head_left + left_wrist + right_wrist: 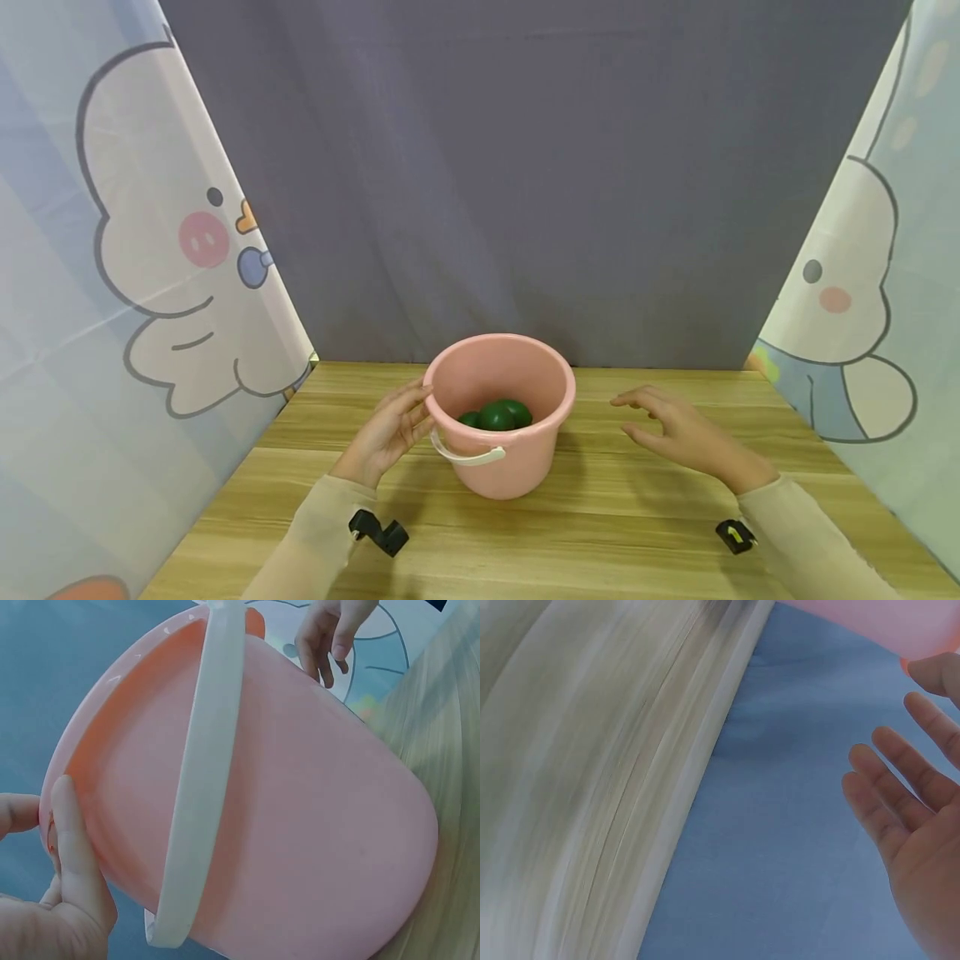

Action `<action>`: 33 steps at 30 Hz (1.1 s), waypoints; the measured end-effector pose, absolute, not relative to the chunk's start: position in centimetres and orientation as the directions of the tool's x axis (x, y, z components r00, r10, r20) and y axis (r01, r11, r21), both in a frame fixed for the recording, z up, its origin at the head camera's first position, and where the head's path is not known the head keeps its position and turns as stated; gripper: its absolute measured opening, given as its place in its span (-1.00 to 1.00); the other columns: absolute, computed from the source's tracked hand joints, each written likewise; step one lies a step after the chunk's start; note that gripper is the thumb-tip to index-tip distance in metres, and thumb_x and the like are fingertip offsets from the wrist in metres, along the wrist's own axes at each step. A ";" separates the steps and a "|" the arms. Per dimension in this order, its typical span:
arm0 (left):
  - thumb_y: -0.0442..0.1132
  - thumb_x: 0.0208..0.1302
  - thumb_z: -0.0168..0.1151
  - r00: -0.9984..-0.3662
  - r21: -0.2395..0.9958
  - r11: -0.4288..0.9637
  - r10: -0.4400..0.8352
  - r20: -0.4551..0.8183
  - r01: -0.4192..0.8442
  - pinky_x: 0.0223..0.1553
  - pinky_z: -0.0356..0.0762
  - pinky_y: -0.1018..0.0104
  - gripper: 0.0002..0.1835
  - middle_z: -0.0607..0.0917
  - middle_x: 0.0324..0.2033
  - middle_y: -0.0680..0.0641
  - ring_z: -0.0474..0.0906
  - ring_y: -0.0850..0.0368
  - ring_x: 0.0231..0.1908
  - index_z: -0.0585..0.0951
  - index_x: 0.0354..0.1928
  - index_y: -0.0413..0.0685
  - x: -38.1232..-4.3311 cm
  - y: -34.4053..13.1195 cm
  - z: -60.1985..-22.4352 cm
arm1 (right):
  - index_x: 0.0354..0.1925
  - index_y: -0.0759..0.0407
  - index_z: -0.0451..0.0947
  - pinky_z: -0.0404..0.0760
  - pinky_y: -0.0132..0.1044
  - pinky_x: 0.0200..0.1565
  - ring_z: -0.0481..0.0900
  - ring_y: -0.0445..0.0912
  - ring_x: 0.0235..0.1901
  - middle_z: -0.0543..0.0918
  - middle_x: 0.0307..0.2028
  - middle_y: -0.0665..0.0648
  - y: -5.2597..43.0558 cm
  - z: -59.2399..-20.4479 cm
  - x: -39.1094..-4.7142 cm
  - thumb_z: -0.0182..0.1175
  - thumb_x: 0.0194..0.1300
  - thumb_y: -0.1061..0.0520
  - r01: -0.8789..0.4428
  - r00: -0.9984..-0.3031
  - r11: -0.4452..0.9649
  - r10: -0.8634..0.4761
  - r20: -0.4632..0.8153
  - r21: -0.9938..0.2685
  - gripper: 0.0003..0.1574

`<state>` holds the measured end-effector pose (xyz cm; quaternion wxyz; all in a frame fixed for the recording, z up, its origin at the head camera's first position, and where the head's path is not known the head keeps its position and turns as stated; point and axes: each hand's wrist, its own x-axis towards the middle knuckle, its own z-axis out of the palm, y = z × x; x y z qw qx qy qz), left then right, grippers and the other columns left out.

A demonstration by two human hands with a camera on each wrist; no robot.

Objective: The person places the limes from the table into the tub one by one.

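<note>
A pink plastic bucket (504, 467) stands on the wooden table, its white handle (468, 458) hanging down on the near left side. Inside it lie smooth, rounded dark green objects (497, 416). My left hand (392, 432) is at the bucket's left rim. In the left wrist view its fingers (73, 847) pinch the rim (60, 769), one tip on the edge and another under the lip. To the right of the bucket, my right hand (671, 425) hovers above the table with loosely spread fingers and nothing in them, its palm facing the bucket.
Behind the table (600, 533) hangs a dark grey cloth (525, 183). Pale curtains with cartoon animals (172, 250) flank both sides. Black camera mounts (378, 533) are worn at both wrists.
</note>
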<state>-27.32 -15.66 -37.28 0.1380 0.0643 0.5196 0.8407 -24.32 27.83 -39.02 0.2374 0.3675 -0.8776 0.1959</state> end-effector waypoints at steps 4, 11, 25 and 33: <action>-0.33 0.50 0.07 -0.959 0.867 -0.466 0.278 -0.045 -0.176 -0.23 0.67 0.50 -0.64 0.57 -0.13 -0.04 0.59 0.25 -0.28 0.40 0.26 -0.23 -27.3 -15.6 -37.6 | 0.10 0.18 0.58 0.71 -0.08 -0.13 0.63 -0.02 -0.04 0.65 0.03 0.05 27.9 -39.1 -24.2 0.42 0.18 0.27 -0.735 -0.620 0.655 -0.546 0.564 -0.174 -0.50; -0.27 0.49 0.12 -0.960 0.849 -0.495 0.276 -0.049 -0.186 -0.21 0.67 0.48 -0.83 0.56 -0.14 -0.06 0.60 0.22 -0.28 0.54 0.02 -0.16 -27.2 -15.8 -38.0 | 0.11 0.13 0.58 0.72 -0.07 -0.14 0.63 -0.01 -0.06 0.65 0.04 0.04 28.1 -39.6 -24.0 0.41 0.21 0.27 -0.714 -0.644 0.672 -0.521 0.560 -0.195 -0.51; -0.19 0.51 0.11 -0.966 0.868 -0.460 0.247 -0.079 -0.189 -0.16 0.67 0.43 -0.81 0.53 -0.14 0.02 0.55 0.27 -0.28 0.57 0.05 -0.01 -26.9 -17.0 -38.7 | 0.12 0.11 0.58 0.72 -0.06 -0.13 0.64 0.08 -0.05 0.64 0.06 0.02 28.4 -40.5 -24.1 0.39 0.24 0.28 -0.712 -0.659 0.661 -0.510 0.553 -0.238 -0.52; -0.21 0.48 0.13 -0.978 0.891 -0.418 0.173 -0.115 -0.179 -0.22 0.67 0.44 -0.75 0.53 -0.24 0.07 0.54 0.30 -0.36 0.45 0.11 -0.07 -27.1 -17.8 -39.3 | 0.11 0.08 0.59 0.72 -0.11 -0.20 0.63 -0.02 -0.07 0.65 0.03 0.00 28.5 -40.8 -24.0 0.39 0.25 0.26 -0.696 -0.671 0.676 -0.494 0.553 -0.242 -0.54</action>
